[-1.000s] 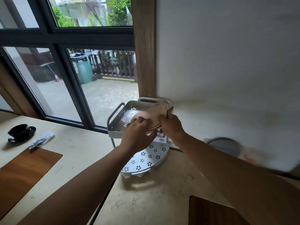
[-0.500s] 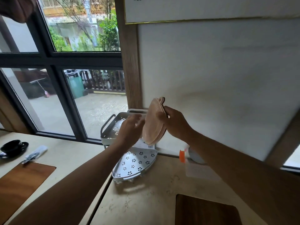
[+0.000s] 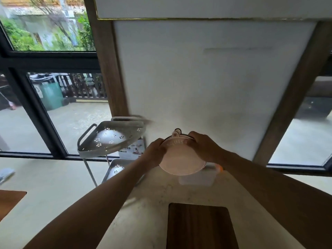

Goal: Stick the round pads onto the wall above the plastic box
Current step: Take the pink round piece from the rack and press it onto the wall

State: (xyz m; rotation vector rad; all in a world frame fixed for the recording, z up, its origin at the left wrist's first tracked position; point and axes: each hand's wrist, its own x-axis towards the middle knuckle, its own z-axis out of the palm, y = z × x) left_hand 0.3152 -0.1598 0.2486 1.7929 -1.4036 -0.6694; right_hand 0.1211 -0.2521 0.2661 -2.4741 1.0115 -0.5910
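Both hands hold a stack of round pink pads (image 3: 181, 159) in front of the white wall (image 3: 206, 83). My left hand (image 3: 156, 151) grips the stack's left edge and my right hand (image 3: 203, 146) grips its upper right edge. A small tab sticks up at the stack's top, with a dark rim behind it. The flat face of the front pad tilts toward me. Under the stack, a clear plastic box (image 3: 196, 178) with an orange clip sits on the counter against the wall, partly hidden by the pads.
A grey two-tier perforated corner rack (image 3: 107, 139) stands left of the pads by a wooden post (image 3: 109, 78). A dark wooden board (image 3: 199, 225) lies inset in the pale counter (image 3: 53, 186) near me. Windows flank the wall on both sides.
The pads have moved right from over the rack to over the plastic box, and turned from edge-on to face me. My left hand has closed onto the stack's left edge.
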